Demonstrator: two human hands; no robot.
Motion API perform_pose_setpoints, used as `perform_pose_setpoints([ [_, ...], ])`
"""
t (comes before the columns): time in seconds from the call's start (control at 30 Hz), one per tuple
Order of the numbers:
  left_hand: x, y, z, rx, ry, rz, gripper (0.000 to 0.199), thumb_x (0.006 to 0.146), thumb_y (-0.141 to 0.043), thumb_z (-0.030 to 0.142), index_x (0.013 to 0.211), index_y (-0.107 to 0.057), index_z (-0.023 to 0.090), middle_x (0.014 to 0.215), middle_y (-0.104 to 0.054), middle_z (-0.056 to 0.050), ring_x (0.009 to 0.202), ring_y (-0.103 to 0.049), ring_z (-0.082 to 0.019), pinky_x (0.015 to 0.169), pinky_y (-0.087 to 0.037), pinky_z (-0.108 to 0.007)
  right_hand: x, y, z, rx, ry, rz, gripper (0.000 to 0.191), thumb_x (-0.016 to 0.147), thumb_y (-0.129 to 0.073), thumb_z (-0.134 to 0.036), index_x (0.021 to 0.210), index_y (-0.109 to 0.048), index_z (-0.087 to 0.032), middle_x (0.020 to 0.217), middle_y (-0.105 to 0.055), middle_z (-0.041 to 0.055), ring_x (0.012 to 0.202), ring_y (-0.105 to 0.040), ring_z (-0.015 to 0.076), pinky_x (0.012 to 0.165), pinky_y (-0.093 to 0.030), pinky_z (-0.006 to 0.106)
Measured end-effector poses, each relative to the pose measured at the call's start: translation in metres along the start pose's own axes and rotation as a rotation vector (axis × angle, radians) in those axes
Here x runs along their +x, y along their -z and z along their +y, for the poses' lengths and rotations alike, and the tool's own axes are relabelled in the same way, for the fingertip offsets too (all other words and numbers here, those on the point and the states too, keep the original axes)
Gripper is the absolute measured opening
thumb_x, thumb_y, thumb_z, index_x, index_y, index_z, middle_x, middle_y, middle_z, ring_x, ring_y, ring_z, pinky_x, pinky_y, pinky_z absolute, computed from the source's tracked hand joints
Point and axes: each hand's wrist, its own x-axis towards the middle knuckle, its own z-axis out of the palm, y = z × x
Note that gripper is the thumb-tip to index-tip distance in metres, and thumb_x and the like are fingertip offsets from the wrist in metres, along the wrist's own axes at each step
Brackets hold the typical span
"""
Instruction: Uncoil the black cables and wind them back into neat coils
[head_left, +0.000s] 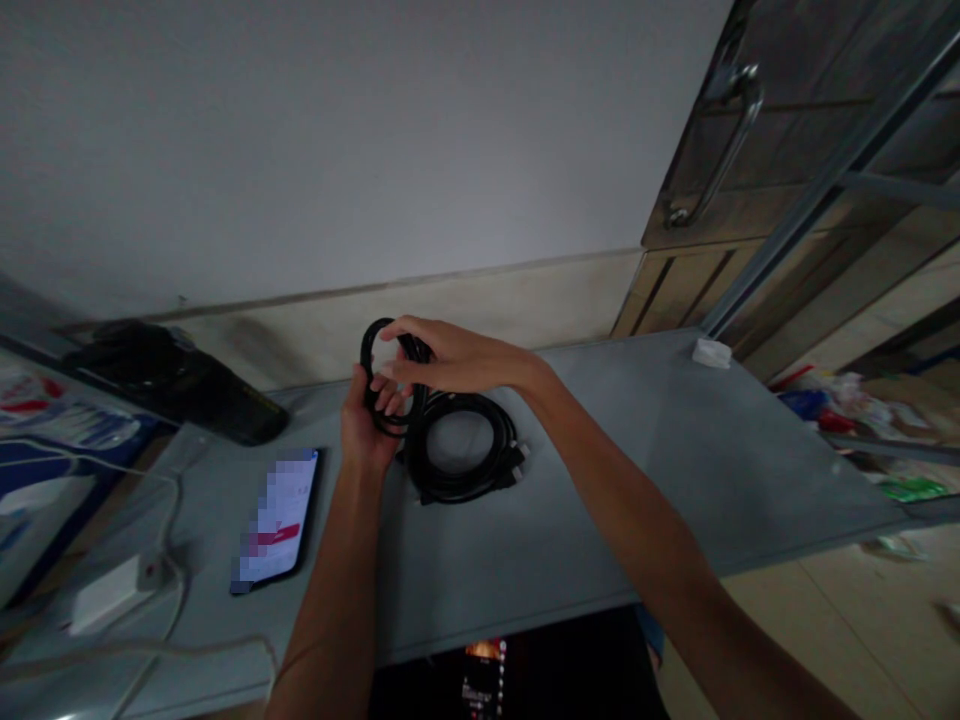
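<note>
A small loop of black cable (369, 345) is held up above the grey tabletop between my two hands. The fingers of my left hand (367, 420) wrap round its lower left side. From the right, my right hand (442, 350) reaches across and grips the loop's upper right part, its fingers curled round the strands. Just below and to the right, a larger coil of black cable (457, 490) lies on the table, its plug ends (517, 465) showing at the right side. My hands partly cover both coils where they overlap.
Left of my forearm lies a lit phone (281, 520). A white power strip (116, 595) with pale cords (176, 510) sits at the far left, below a dark bottle-like object (217, 395). A crumpled white item (711, 353) rests near a metal post at the table's right end.
</note>
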Motion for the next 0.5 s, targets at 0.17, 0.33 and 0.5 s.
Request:
perform_pose_setpoints([
  [0.17,-0.002,-0.006,-0.007,0.08,-0.05,0.012,0.015,0.113,-0.072,0.032,0.106,-0.068,0.018,0.069,-0.05,0.009,0.048,-0.042,-0.004,0.045,-0.038,-0.017,0.002,-0.005,0.001,-0.142,-0.079,0.084,0.05,0.115,-0.055,-0.02,0.161,-0.037,-0.014,0.101,-0.073,0.0032,0.08,-0.073,0.0162,0.092,-0.065,0.035],
  [0.33,-0.003,-0.009,-0.013,0.181,-0.065,-0.036,0.023,0.11,-0.077,0.038,0.111,-0.072,0.016,0.071,-0.052,0.007,0.051,-0.045,-0.006,0.048,-0.043,-0.019,0.003,-0.005,-0.005,-0.168,-0.169,0.112,0.03,0.12,-0.047,-0.029,0.147,-0.049,-0.017,0.089,-0.066,0.0002,0.06,-0.066,0.0141,0.073,-0.064,0.032],
  [0.5,-0.007,-0.01,-0.02,0.318,-0.143,-0.046,0.033,0.1,-0.088,0.042,0.112,-0.07,0.017,0.07,-0.053,0.008,0.052,-0.045,-0.007,0.048,-0.044,-0.02,0.002,-0.012,-0.003,-0.147,-0.171,0.174,0.016,0.12,-0.045,-0.028,0.132,-0.054,-0.021,0.089,-0.065,-0.0017,0.054,-0.064,0.0108,0.06,-0.057,0.025],
])
